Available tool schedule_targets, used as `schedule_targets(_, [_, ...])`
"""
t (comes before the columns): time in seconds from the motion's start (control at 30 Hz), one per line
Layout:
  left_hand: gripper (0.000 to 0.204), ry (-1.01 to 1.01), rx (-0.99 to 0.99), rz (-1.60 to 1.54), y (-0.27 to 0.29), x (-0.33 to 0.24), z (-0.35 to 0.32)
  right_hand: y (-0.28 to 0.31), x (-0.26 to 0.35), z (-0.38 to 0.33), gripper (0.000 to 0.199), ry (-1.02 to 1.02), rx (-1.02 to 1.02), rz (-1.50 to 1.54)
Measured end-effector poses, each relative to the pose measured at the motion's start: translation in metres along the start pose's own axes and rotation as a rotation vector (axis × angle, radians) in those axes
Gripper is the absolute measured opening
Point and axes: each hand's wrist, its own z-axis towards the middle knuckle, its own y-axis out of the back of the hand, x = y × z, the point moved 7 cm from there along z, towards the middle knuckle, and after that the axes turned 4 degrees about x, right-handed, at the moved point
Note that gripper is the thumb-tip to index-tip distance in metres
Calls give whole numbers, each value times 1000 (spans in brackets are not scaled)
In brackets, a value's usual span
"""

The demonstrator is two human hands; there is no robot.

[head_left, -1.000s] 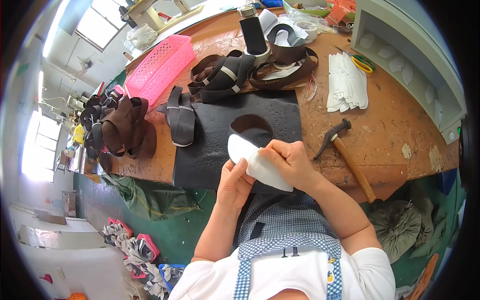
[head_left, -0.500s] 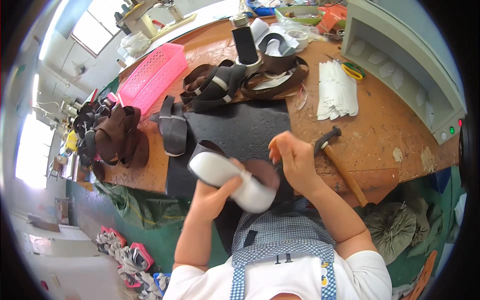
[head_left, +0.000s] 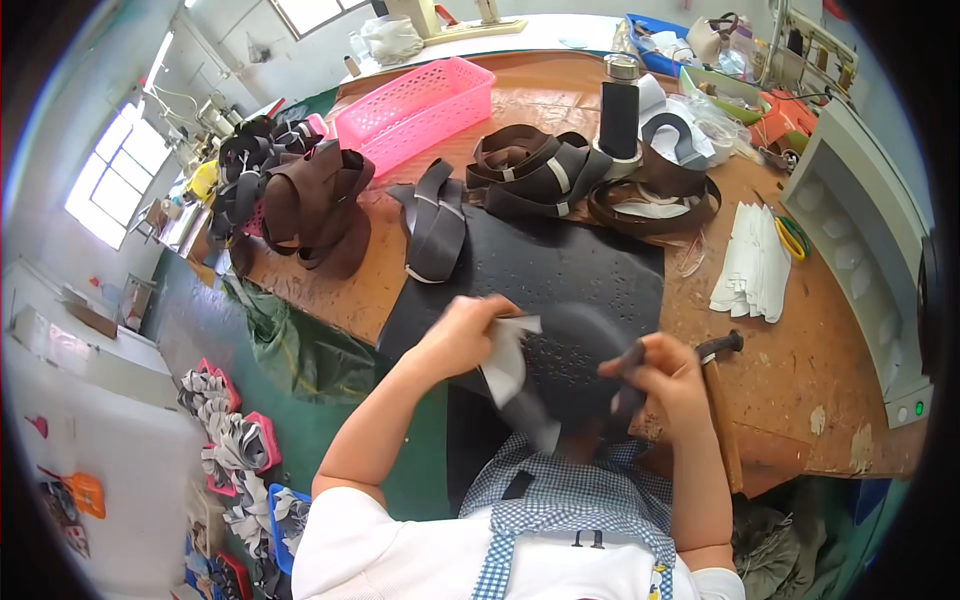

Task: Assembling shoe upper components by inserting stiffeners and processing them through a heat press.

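**Pale strip (head_left: 507, 368) in the left hand (head_left: 462, 335), dark strip (head_left: 627, 400) in the right hand (head_left: 672, 375)**

The 2 hands are apart above a black mat (head_left: 570, 265) on the bench (head_left: 805, 350). The left hand's fingers are bent and pressed together, pinching the upper end of the pale strip; a short end juts out to the right of the fingertips, and the rest drops below them, slanting down and right. Its lower part turns grey and blurs near the checked apron (head_left: 575, 490). The left thumb is hard to make out.

The right hand pinches the dark strip between thumb and bent index finger. The piece sits at the left of those fingertips, with a bit above the pinch and a blurred length below it. Blur hides whether the 2 strips are 1 piece.

Just beside the right hand, on its right, lies a hammer (head_left: 721, 425) with a wooden handle. Farther right are a stack of white pieces (head_left: 752, 265) and, touching or nearly touching it, yellow-and-green scissors (head_left: 793, 238). Beyond the left hand, a grey strip bundle (head_left: 437, 235) rests at the mat's far left edge, with a pink basket (head_left: 415, 110) behind it.
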Motion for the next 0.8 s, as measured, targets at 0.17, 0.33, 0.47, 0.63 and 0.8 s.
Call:
schedule_targets(0.17, [40, 81, -285, -24, 19, 5, 2, 16, 46, 4, 27, 528, -638, -1216])
schedule_targets(0.33, [42, -18, -56, -457, 23, 9, 5, 31, 12, 14, 28, 248, -585, -1057])
schedule_targets(0.47, [45, -30, -17, -523, 65, -41, 17, 22, -17, 9, 39, 96, -382, -578])
schedule_targets(0.63, [44, -213, -403, -171, 146, -101, 102, 32, -35, -14, 27, 144, -538, -550])
schedule_targets(0.8, [50, -328, -945, 636, 212, -160, 179, 10, -21, -14, 19, 370, -483, -1006])
